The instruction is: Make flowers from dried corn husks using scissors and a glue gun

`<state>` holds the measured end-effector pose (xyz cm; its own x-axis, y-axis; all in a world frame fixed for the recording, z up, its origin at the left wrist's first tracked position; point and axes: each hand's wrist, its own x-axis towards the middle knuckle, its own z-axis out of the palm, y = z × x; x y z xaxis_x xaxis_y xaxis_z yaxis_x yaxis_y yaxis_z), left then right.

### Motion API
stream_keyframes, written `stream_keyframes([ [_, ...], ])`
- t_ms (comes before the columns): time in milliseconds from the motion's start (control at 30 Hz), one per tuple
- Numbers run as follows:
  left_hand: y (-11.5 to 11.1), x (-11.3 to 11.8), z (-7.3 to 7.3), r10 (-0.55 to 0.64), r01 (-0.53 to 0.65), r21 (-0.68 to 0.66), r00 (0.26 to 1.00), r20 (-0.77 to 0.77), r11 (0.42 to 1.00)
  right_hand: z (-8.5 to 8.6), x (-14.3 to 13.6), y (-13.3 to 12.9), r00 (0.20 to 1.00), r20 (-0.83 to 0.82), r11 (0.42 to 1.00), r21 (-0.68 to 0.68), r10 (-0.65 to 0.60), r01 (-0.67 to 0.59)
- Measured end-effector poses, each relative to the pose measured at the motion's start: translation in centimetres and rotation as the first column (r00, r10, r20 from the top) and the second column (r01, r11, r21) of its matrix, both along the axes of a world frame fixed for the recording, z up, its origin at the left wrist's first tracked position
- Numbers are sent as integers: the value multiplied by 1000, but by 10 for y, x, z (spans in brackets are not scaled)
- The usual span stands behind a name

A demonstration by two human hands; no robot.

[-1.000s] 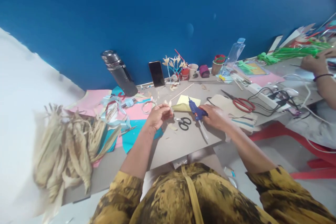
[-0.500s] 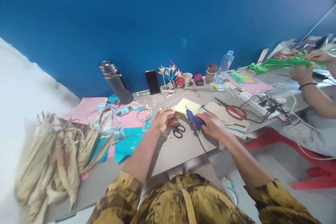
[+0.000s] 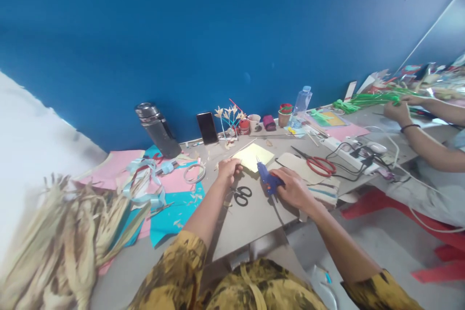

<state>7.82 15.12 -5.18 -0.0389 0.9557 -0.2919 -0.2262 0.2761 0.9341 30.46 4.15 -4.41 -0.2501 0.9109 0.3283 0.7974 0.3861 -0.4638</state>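
Blue wall [image 3: 218, 48], cluttered table [image 3: 240, 232], flask [image 3: 157, 131], husks [image 3: 72, 252]

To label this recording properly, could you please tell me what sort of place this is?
Probably a craft workroom: the right hand holds a blue glue gun, dried tan corn husks lie at the left, and pale husk-like flowers on blue stems stand by the blue wall.

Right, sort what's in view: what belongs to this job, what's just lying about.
Seemingly the job's:
blue glue gun, in the right hand
yellow paper, beside the left hand
black-handled scissors, between the hands
dried husks

Seemingly just lying about:
phone
dark flask
clear bottle
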Motion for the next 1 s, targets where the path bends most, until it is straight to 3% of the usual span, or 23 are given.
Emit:
stream_keyframes([
  [167,9,14,11,-24,24,11,999,-42,1000,-4,14,-2,958,-274,994,49,-80,97],
  [300,8,14,26,-69,70,7,995,-76,998,-5,21,-3,939,-332,992,53,-94,118],
  [433,-9,-11,40,-51,52,-1,990,-129,999,1,24,-6,956,-293,999,45,-13,27],
  [567,-48,-57,48,-75,81,30,986,-146,996,14,21,-8,976,-129,977,-98,173,-187],
  [667,-86,-86,43,-61,61,-4,979,-194,998,24,9,-10,925,-79,907,-183,372,-380],
  [767,-115,-101,31,-6,1,-22,979,-201,1000,27,-10,-11,838,-40,804,-258,544,-535],
  [833,-127,-104,23,6,-7,-5,984,-178,1000,28,-24,-11,805,2,768,-300,594,-566],
  [1000,-139,-96,15,-72,71,-12,987,-144,997,34,-45,-7,805,96,768,-387,585,-511],
])
